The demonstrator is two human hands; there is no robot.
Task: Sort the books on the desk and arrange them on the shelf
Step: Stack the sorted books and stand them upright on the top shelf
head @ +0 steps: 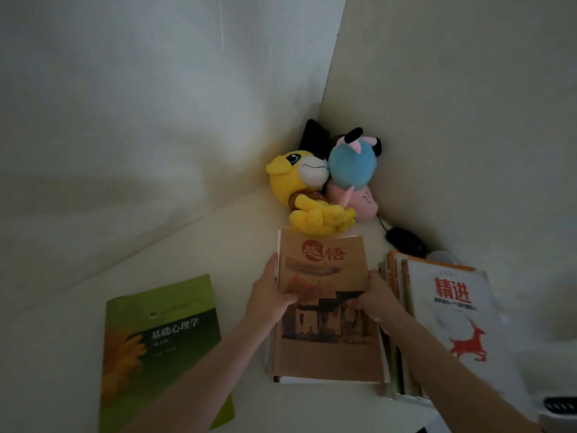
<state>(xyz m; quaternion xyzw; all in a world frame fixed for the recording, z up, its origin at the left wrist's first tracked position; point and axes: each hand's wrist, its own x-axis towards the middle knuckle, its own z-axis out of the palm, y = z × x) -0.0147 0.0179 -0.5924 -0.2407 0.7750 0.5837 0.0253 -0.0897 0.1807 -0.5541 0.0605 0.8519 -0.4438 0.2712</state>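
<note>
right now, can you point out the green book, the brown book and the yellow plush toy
green book [162, 348]: head view, middle of its front cover
brown book [327, 351]: head view, plain lower part of its cover
yellow plush toy [288, 182]: head view, side of its head

I get one view: head-worn wide-angle, facing forward and down into desk [237, 245] corner. Close range: forearms enter from bottom edge, left hand [270, 295] and right hand [374, 300] gripping brown book [324, 339] mid-frame. Walls [125, 104] fill upper half.

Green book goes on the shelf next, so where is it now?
Head view, lower left: the green book lies flat on the desk, apart from the brown book to its right.
</note>
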